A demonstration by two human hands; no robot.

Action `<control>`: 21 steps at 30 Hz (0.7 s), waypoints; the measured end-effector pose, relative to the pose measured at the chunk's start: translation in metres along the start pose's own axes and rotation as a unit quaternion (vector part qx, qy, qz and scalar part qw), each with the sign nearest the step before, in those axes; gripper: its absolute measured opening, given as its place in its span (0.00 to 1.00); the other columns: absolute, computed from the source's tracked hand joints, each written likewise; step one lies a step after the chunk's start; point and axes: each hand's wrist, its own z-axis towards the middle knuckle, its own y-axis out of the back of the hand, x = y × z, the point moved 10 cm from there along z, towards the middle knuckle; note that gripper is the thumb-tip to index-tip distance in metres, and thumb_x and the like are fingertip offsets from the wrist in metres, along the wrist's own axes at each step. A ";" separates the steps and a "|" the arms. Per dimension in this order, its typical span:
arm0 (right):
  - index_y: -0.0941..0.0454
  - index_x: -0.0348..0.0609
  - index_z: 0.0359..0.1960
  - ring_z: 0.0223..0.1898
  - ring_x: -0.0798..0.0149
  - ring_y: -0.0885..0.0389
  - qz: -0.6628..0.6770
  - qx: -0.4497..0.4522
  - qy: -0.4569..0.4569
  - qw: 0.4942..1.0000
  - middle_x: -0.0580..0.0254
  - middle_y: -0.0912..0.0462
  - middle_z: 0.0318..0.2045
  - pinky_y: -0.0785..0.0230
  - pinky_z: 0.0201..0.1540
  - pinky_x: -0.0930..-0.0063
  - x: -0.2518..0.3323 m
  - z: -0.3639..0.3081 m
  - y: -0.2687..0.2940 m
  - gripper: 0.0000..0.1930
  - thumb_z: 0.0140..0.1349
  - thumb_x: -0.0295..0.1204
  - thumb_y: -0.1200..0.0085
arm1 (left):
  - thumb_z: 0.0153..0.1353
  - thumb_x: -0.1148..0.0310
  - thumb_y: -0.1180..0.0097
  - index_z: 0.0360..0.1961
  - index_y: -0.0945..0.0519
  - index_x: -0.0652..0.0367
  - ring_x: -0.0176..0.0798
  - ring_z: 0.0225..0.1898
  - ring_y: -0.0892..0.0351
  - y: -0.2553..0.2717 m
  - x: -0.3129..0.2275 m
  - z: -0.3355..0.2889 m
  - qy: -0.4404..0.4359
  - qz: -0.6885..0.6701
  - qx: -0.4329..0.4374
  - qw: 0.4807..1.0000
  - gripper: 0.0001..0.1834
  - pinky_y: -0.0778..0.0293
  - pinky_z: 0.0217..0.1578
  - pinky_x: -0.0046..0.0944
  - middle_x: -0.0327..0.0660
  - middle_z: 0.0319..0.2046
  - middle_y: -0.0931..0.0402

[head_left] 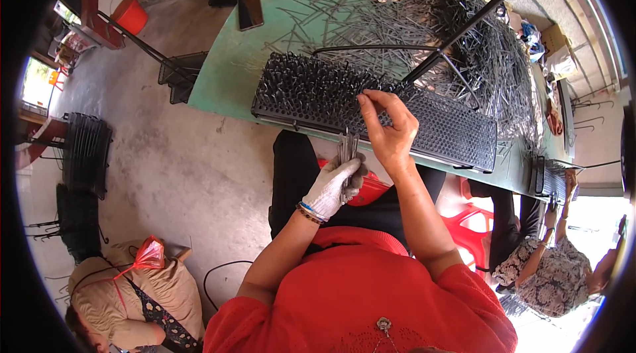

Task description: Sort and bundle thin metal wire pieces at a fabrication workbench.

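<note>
My left hand (336, 184), in a whitish glove with grey fingertips, is closed around a small bundle of thin metal pins (347, 144) that stand up out of the fist. My bare right hand (392, 124) is over the front edge of a black perforated rack (457, 129), thumb and forefinger pinched together. Whatever is between those fingertips is too small to make out. Dark bent-topped pins (311, 81) stand packed in the left part of the rack, while bare holes show on its right. A black bar with a curved handle (377, 47) rises over the rack.
Loose metal pins (397, 21) lie across the green table (222, 81), heaped thickly at right. A phone (250, 11) lies near its left edge. Black racks (86, 154) stand at left. Two other people, in tan (156, 287) and patterned clothing (553, 270), are nearby.
</note>
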 end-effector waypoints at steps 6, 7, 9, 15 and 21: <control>0.19 0.37 0.36 0.25 0.71 0.21 -0.002 0.010 0.007 1.000 0.60 0.18 0.27 0.28 0.31 0.79 -0.009 -0.002 -0.009 0.08 0.55 0.20 0.36 | 0.68 0.66 0.50 0.47 0.25 0.57 0.25 0.23 0.23 0.000 -0.003 -0.003 0.011 0.024 -0.036 0.999 0.11 0.27 0.20 0.24 0.37 0.31 0.20; 0.19 0.37 0.37 0.25 0.71 0.21 -0.011 0.007 0.016 1.000 0.60 0.18 0.27 0.28 0.31 0.79 -0.007 -0.001 -0.008 0.08 0.55 0.20 0.36 | 0.68 0.65 0.50 0.47 0.25 0.57 0.25 0.23 0.23 -0.003 -0.005 -0.004 0.006 0.033 -0.028 0.999 0.11 0.27 0.20 0.24 0.37 0.31 0.20; 0.19 0.37 0.37 0.25 0.71 0.21 -0.020 0.004 0.025 0.999 0.61 0.18 0.26 0.28 0.31 0.79 -0.005 0.000 -0.008 0.08 0.55 0.20 0.37 | 0.68 0.65 0.50 0.47 0.25 0.57 0.25 0.24 0.22 -0.006 -0.008 -0.006 0.000 0.042 -0.021 0.999 0.11 0.26 0.20 0.25 0.37 0.31 0.19; 0.19 0.37 0.37 0.25 0.71 0.19 -0.019 0.007 -0.010 1.000 0.60 0.17 0.27 0.28 0.31 0.79 -0.013 0.000 -0.010 0.07 0.55 0.20 0.37 | 0.68 0.64 0.48 0.44 0.25 0.58 0.23 0.19 0.30 -0.008 -0.008 -0.008 0.018 0.046 -0.024 0.998 0.10 0.38 0.15 0.24 0.36 0.29 0.21; 0.18 0.37 0.36 0.26 0.69 0.18 -0.020 0.013 0.015 1.000 0.59 0.17 0.28 0.27 0.29 0.79 -0.019 -0.007 -0.016 0.07 0.55 0.20 0.37 | 0.67 0.65 0.48 0.43 0.24 0.59 0.22 0.17 0.36 -0.007 -0.002 -0.005 0.036 0.070 -0.025 0.997 0.09 0.42 0.15 0.23 0.35 0.27 0.24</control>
